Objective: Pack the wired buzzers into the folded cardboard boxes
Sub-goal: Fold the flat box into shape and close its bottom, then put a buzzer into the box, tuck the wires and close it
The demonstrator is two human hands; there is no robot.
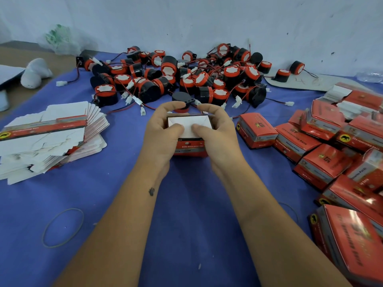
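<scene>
A small red cardboard box [189,149] sits in the middle of the blue cloth, held between both hands. My left hand [163,129] grips its left side, thumb pressing on the white top flaps [188,123]. My right hand [215,129] grips the right side, thumb on the same flaps. Just beyond my fingers lies one black buzzer [182,98]. A big pile of black-and-red wired buzzers [186,75] with white plugs spreads along the back. Whatever is inside the box is hidden.
A stack of flat, unfolded box blanks [51,137] lies at the left. Several folded red boxes [331,146] are heaped at the right. A rubber band [62,226] lies near the front left. A white wall [207,21] closes the back.
</scene>
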